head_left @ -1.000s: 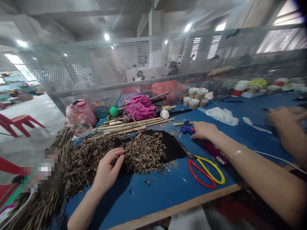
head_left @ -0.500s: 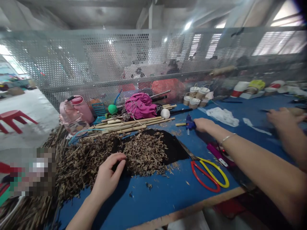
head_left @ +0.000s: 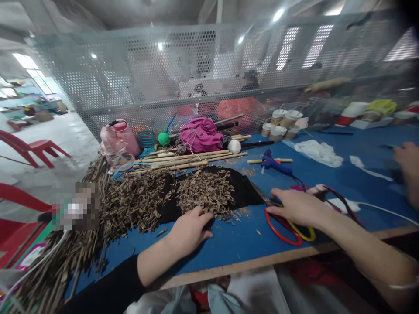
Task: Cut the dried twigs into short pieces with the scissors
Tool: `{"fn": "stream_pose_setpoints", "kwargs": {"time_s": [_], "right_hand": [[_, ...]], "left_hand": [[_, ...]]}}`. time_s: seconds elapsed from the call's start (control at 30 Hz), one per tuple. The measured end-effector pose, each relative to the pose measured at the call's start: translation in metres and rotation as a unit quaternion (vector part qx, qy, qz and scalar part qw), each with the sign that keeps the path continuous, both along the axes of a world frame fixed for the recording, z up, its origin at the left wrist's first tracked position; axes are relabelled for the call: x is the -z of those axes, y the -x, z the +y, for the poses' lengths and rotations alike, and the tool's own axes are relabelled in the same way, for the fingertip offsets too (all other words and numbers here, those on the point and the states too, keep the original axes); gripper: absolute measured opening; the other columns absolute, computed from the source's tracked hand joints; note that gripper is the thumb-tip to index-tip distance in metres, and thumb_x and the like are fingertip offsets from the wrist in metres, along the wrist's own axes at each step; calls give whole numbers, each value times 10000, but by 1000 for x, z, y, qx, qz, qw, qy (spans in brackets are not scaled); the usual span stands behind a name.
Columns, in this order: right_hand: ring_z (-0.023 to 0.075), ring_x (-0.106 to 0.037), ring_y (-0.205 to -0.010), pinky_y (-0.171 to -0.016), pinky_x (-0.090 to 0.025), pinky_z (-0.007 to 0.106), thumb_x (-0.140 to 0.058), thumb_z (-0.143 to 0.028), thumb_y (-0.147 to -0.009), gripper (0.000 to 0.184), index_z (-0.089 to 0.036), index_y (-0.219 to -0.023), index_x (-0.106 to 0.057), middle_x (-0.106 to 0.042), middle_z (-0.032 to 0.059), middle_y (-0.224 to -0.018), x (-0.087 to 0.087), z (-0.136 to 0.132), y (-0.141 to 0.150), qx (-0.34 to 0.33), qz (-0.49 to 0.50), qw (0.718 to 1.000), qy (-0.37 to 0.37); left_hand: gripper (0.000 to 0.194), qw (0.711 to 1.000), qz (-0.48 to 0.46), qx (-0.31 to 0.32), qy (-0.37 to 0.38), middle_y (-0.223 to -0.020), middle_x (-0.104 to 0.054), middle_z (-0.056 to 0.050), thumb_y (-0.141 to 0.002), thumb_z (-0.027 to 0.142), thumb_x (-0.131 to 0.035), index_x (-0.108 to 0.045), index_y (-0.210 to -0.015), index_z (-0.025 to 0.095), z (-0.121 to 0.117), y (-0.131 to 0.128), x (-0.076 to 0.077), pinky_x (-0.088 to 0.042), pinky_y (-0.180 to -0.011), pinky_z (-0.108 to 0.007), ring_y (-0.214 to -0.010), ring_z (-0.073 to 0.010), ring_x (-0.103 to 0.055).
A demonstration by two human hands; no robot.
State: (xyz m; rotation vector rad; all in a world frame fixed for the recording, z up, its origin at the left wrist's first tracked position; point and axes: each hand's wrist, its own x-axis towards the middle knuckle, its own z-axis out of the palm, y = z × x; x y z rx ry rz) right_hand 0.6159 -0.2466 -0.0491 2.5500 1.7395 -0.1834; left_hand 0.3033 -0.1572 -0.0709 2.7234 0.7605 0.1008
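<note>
Under the right hand [head_left: 299, 207], touching scissors [head_left: 297, 242], clamping unclear; beside the left hand [head_left: 186, 232], fingers parted, possibly scattering dried leaves [head_left: 206, 189] through dragged blades [head_left: 261, 193].

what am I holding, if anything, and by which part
The right hand is over the scissors, at the handles' blade end; whether it grips them can't be told. The left hand seems empty.

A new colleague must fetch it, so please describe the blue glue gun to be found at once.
On the blue table, look beyond the scissors, toward the perforated screen. The glue gun lies there over a thin pale stick, left of the crumpled white material. Unlike the plain sticks nearby, it is dark blue, with a dark cable.
</note>
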Motion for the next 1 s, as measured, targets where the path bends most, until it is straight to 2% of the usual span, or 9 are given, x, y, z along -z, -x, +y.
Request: {"fn": "stream_pose_setpoints", "kwargs": {"time_s": [0.07,0.17,0.33,0.5,0.63,0.77,0.83,0.9,1.0], "right_hand": [[298,-650,-779,-606,-443,339,-527,-480,-728,391,-177,-968,-591,-689,128,-888,11,-19,1,-4,22,1000,15],[282,-631,-900,-708,-458,342,-471,-466,-774,436,-156,-1068,-555,-648,140,-1066,23,-36,-2,-16,54,998,-36],[290,-640,-878,-690,-460,339,-473,-443,-781,461,-174,-1150,-531,-663,125,-1041,26,-41,5,-7,56,997,-60],[276,-638,-883,-692,-462,313,-506,-421,-747,521,-174,-1204,-534,-676,110,-1026,25,-39,8,-3,98,992,-76],[228,-635,-637,-545,-454,280,-562,-415,-675,543,-144,-1145,-590,-688,69,-734,23,-57,2,66,163,977,-122],[197,-608,-559,-480,-466,265,-643,-423,-586,652,-123,-1159,-554,-659,45,-665,17,-86,2,76,344,922,-157],[203,-625,-604,-509,-493,268,-665,-404,-563,629,-142,-1126,-565,-679,66,-746,17,-94,5,67,396,900,-168],[196,-618,-577,-508,-497,270,-647,-377,-576,554,-153,-1079,-587,-680,65,-741,18,-95,10,53,392,900,-183],[172,-573,-499,-484,-481,264,-599,-350,-601,497,-154,-1057,-590,-666,43,-692,20,-81,19,19,348,910,-226]], "left_hand": [[214,1000,20,-4,-17,-926,-565,-44,-828,319,-520,-591,-1013,238,2,-9,6,-484,-731,-284,-826,-190,-590],[186,999,-4,-7,-35,-883,-583,-38,-871,270,-436,-604,-929,213,9,-16,3,-474,-726,-260,-790,-163,-593],[198,988,-116,-63,-75,-893,-601,-43,-865,282,-447,-616,-937,209,48,-24,-20,-448,-790,-276,-857,-173,-570],[193,987,-133,-74,-42,-818,-580,-50,-801,321,-550,-675,-871,190,89,-32,-16,-445,-788,-292,-822,-177,-560],[309,967,-225,-100,-70,-934,-573,-71,-805,349,-540,-609,-1060,188,84,-30,-14,-421,-875,-339,-948,-199,-530],[316,964,-220,-131,-66,-1091,-559,-104,-831,311,-488,-564,-1100,164,76,-14,-17,-382,-947,-363,-1060,-215,-499],[268,966,-173,-188,-34,-1006,-597,-106,-828,207,-447,-566,-1055,129,77,2,-16,-417,-888,-337,-966,-197,-546],[233,967,-118,-228,-3,-894,-623,-84,-793,131,-441,-581,-979,125,77,20,-13,-443,-805,-307,-840,-178,-572],[174,973,-92,-212,-11,-818,-614,-50,-748,104,-480,-599,-865,152,63,40,-10,-441,-736,-273,-756,-156,-559]]}}
